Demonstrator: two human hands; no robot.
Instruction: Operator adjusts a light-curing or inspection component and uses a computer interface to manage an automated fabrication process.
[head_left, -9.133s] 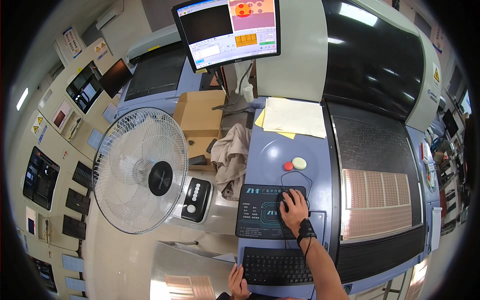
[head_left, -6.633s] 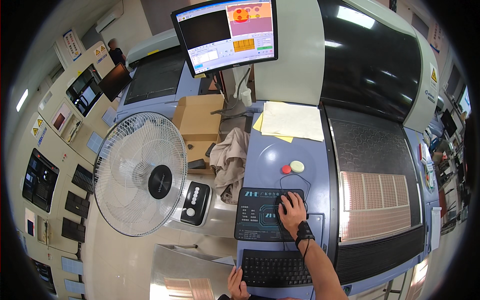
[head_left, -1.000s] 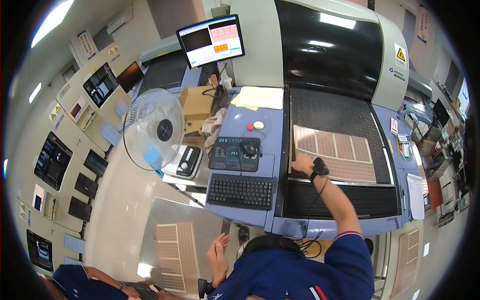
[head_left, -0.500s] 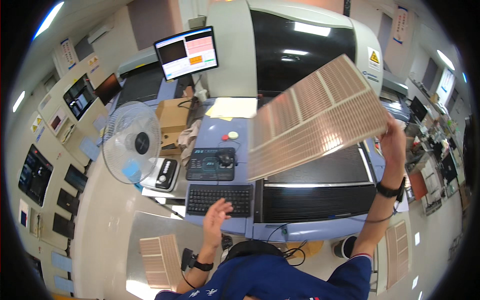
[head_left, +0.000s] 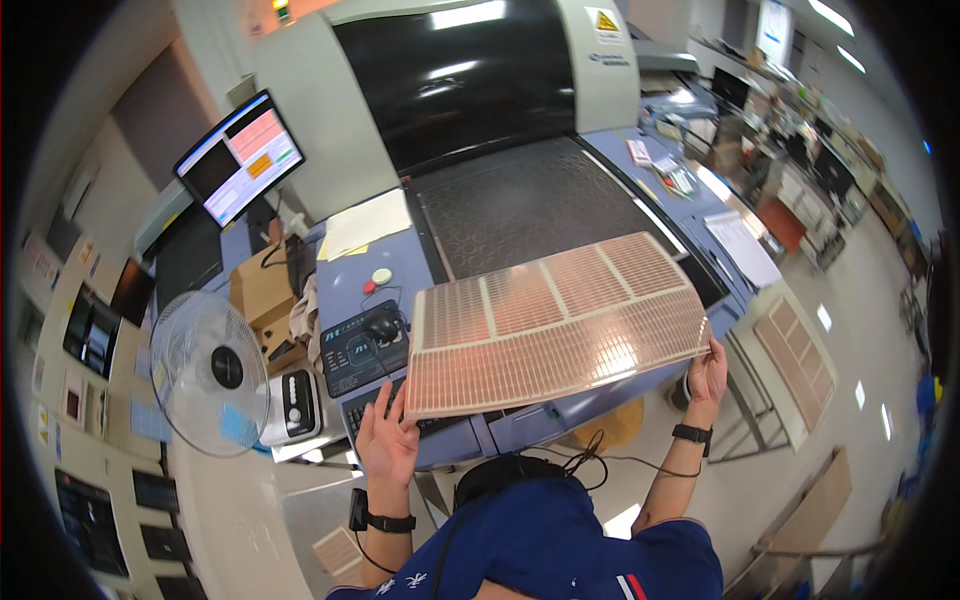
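**Copper panel held by both hands above the machine front**

Head view: a large, thin copper-coloured panel (head_left: pixel 555 325), gridded into small cells in several blocks, is lifted clear of the machine and held roughly level, bowing slightly across its width. It hangs over the front edge of the blue table (head_left: pixel 345 285), between the person and the dark perforated bed (head_left: pixel 530 200) of the machine.

The left hand (head_left: pixel 387 440) holds the panel at its near left corner, fingers spread upward along the edge; its grip is closed on the panel. The right hand (head_left: pixel 708 368) takes the far right corner, fingers curled on the edge, likewise grasping the panel. Each wrist wears a dark band.

Beneath the panel's left part lie a dark control pad (head_left: pixel 362 345) with a mouse (head_left: pixel 384 325) on it and, partly hidden, a keyboard (head_left: pixel 375 405). Just behind them sit a red and a cream button (head_left: pixel 377 279), and further back some yellowish papers (head_left: pixel 365 225). A monitor (head_left: pixel 240 160) stands at the upper left. A white fan (head_left: pixel 210 372) stands left of the table, with a cardboard box (head_left: pixel 262 290) behind it. More copper panels (head_left: pixel 795 345) lean on a rack at the right, well apart from the one held.
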